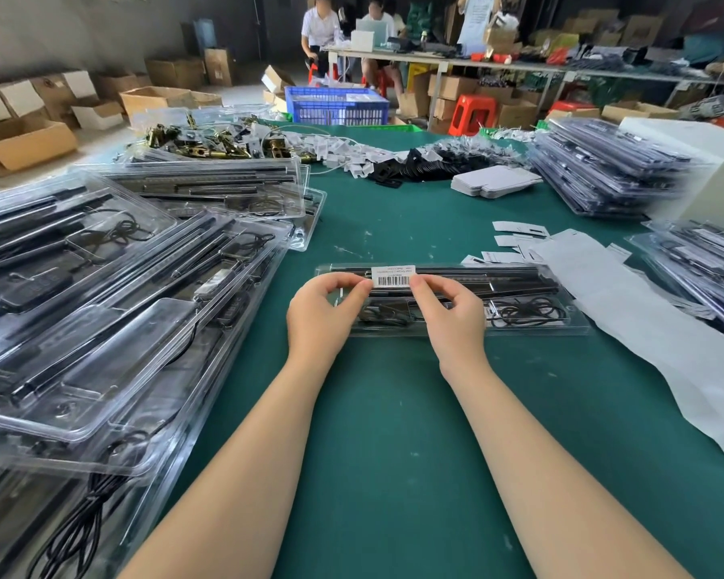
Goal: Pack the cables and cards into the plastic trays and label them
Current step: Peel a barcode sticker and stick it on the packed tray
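Labelling step — your left hand (325,305) and right hand (446,305) pinch the barcode label (393,277) by its ends over the packed tray (531,325), centre table. Next — press it flat, squarely.

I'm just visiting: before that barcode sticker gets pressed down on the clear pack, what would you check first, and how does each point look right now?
1. Both hands hold the label: ok. The left hand pinches the left end of the barcode label, the right hand the right end.
2. Label lies over the plastic tray: ok, across its top, near the far edge.
3. Label straight along the tray: ok, roughly parallel to it.
4. Tray lies flat on the green table: ok.
5. Tray is filled: ok, black bars and a coiled cable show inside.
6. Label already stuck down: cannot tell.
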A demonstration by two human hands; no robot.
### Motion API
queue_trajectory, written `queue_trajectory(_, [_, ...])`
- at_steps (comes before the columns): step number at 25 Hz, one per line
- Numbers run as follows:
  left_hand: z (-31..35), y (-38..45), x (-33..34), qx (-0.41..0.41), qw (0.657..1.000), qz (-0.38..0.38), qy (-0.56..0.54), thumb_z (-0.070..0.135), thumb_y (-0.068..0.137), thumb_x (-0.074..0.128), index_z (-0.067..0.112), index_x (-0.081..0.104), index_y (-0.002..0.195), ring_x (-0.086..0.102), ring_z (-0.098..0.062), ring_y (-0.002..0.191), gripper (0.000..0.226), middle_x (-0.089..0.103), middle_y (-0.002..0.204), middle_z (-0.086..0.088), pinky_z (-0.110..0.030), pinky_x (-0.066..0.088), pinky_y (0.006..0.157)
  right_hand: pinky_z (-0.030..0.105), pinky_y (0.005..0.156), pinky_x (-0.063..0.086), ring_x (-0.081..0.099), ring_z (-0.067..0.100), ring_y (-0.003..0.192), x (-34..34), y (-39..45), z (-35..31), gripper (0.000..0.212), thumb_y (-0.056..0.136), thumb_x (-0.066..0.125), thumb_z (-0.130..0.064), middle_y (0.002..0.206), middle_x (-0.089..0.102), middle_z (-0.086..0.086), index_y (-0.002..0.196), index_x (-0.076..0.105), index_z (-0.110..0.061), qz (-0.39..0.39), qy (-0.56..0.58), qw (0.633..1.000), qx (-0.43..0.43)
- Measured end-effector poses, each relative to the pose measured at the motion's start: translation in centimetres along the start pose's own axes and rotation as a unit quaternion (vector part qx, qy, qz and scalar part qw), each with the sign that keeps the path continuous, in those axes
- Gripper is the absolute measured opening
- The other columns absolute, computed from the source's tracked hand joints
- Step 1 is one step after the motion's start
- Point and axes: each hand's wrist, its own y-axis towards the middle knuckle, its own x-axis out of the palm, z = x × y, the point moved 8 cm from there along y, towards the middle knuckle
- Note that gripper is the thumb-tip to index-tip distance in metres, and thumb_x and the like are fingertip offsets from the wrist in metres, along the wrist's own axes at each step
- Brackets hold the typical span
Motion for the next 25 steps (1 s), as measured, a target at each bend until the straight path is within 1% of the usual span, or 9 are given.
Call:
queue_trajectory(4, [0.0,-0.2,0.3,-0.003,0.999,-0.001,-0.035,0.037,0.085,0.063,0.032,0.072,0.080,0.062,0.005,0.092,0.011,0.070,0.088,0.022,-0.020,0.046,0.086,0.046,0.107,0.036,0.058,0.015,0.113,0.0,-0.3,-0.3,0.019,0.084,0.070,-0.043,0.089,0.070,-0.022,0.066,0.067,-0.050,-0.002,-0.012,1.000,-0.008])
queue_trajectory(7, [0.5,-0.3,0.1,0.016,0.999,-0.001,-0.032,0.037,0.083,0.069,0.034,0.069,0.081,0.060,0.007,0.092,0.004,0.069,0.089,0.024,-0.024,0.048,0.091,0.046,0.106,0.036,0.059,0.014,0.111,0.1,-0.4,-0.5,0.018,0.084,0.069,-0.043,0.088,0.070,-0.022,0.068,0.067,-0.051,-0.017,-0.018,1.000,-0.017])
queue_trajectory(10, [2.2,-1.0,-0.9,0.113,0.990,0.068,0.045,0.037,0.082,0.072,0.033,0.068,0.095,0.056,-0.002,0.103,0.014,0.066,0.102,0.019,-0.029,0.042,0.097,0.043,0.103,0.035,0.056,0.019,0.109,0.0,-0.7,-1.3,0.009,0.088,0.064,-0.038,0.089,0.067,-0.020,0.079,0.065,-0.038,0.017,-0.092,0.993,-0.073])
queue_trajectory(12, [4.4,-2.2,-1.2,0.216,0.956,0.136,0.141,0.036,0.081,0.073,0.030,0.071,0.096,0.053,-0.009,0.107,0.016,0.063,0.110,0.011,-0.028,0.032,0.096,0.037,0.090,0.029,0.053,0.021,0.103,-0.2,-1.6,-3.0,0.006,0.090,0.060,-0.032,0.088,0.063,-0.019,0.085,0.064,-0.033,0.075,-0.201,0.962,-0.170])
queue_trajectory(16, [7.1,-4.2,-0.4,0.357,0.881,0.181,0.252,0.028,0.078,0.077,0.033,0.074,0.085,0.057,-0.019,0.103,0.009,0.065,0.110,0.005,-0.034,0.032,0.086,0.041,0.086,0.027,0.054,0.024,0.099,0.5,-3.9,-5.7,0.010,0.088,0.061,-0.022,0.096,0.065,-0.007,0.088,0.070,-0.027,0.164,-0.384,0.837,-0.354])
queue_trajectory(18, [7.4,-4.4,-0.4,0.373,0.863,0.194,0.282,0.027,0.077,0.078,0.034,0.074,0.080,0.062,-0.022,0.099,0.009,0.067,0.108,0.006,-0.035,0.033,0.083,0.040,0.086,0.027,0.052,0.023,0.102,0.7,-4.4,-6.1,0.011,0.087,0.063,-0.019,0.099,0.066,-0.005,0.086,0.071,-0.027,0.184,-0.417,0.802,-0.385])
queue_trajectory(22, [7.3,-4.2,-0.6,0.354,0.861,0.195,0.309,0.032,0.079,0.076,0.031,0.073,0.076,0.064,-0.025,0.097,0.005,0.068,0.107,0.005,-0.035,0.034,0.082,0.039,0.086,0.026,0.044,0.020,0.107,1.1,-4.8,-6.3,0.011,0.082,0.070,-0.017,0.104,0.068,-0.003,0.083,0.071,-0.027,0.175,-0.445,0.779,-0.405])
queue_trajectory(24, [7.1,-4.0,-0.6,0.333,0.871,0.192,0.307,0.029,0.078,0.076,0.030,0.073,0.075,0.063,-0.025,0.099,0.005,0.067,0.108,0.005,-0.035,0.033,0.083,0.040,0.086,0.026,0.043,0.021,0.108,1.3,-4.6,-6.1,0.012,0.082,0.069,-0.019,0.108,0.066,-0.001,0.088,0.072,-0.030,0.154,-0.439,0.794,-0.391])
queue_trajectory(25, [6.8,-3.8,-0.7,0.309,0.886,0.188,0.290,0.028,0.079,0.075,0.030,0.073,0.077,0.061,-0.023,0.101,0.003,0.066,0.109,0.006,-0.035,0.032,0.084,0.040,0.087,0.026,0.042,0.021,0.110,1.4,-4.4,-5.9,0.016,0.083,0.068,-0.022,0.112,0.063,0.000,0.096,0.071,-0.031,0.137,-0.425,0.814,-0.372])
